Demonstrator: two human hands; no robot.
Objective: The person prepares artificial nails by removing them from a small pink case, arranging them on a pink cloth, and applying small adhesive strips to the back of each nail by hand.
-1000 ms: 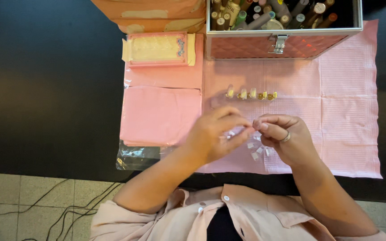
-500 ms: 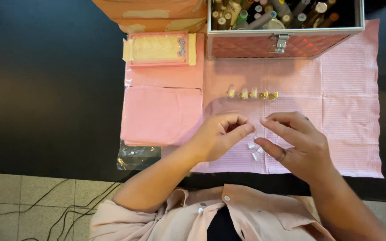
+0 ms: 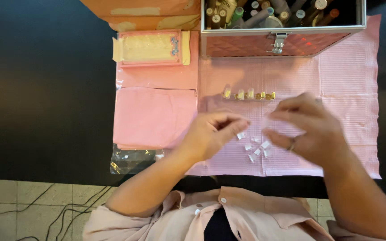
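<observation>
Clear small tabs (image 3: 255, 149) lie between both hands, left grip (image 3: 240, 127) pinched empty.

Black table (image 3: 41, 89) here, with a pink mat (image 3: 349, 107) spread over it. On the mat sit a pink metal case (image 3: 255, 44), a pink folded cloth (image 3: 153, 116), and little clear tips (image 3: 255, 149).

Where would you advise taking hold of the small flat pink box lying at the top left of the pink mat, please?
Take the flat pink box by its two long edges, coming straight down from above. It lies flat with its broad face up, so there is nothing upright to pinch. The case stands close on its right, but the long sides are free for a grip.
</observation>
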